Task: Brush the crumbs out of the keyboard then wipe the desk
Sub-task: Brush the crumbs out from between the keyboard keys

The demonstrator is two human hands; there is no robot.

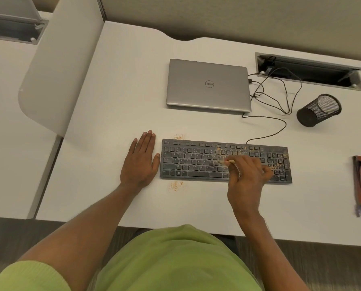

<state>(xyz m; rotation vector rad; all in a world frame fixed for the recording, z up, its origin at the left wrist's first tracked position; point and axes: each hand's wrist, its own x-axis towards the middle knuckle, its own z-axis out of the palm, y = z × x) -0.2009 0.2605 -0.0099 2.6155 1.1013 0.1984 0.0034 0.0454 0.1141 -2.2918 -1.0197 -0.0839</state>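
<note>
Orange-brown crumbs [176, 185] lie on the white desk [122, 91] just before the flat black keyboard [196, 162], whose long axis runs left to right. The left hand [140, 162] lies flat, fingers straight, beside the keyboard's left end. The right hand [245, 175] grips a thin pale brush [227, 162], blurred, tip pointing left over the middle keys. Farther right, a black mesh pen cup [318, 110] lies tipped, mouth facing far right, contents indiscernible. A closed silver laptop [208, 85] lies beyond.

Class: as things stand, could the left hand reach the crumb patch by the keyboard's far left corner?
Probably yes. The left hand lies flat beside the keyboard, close to the crumb patch, with only bare desk between.
</note>
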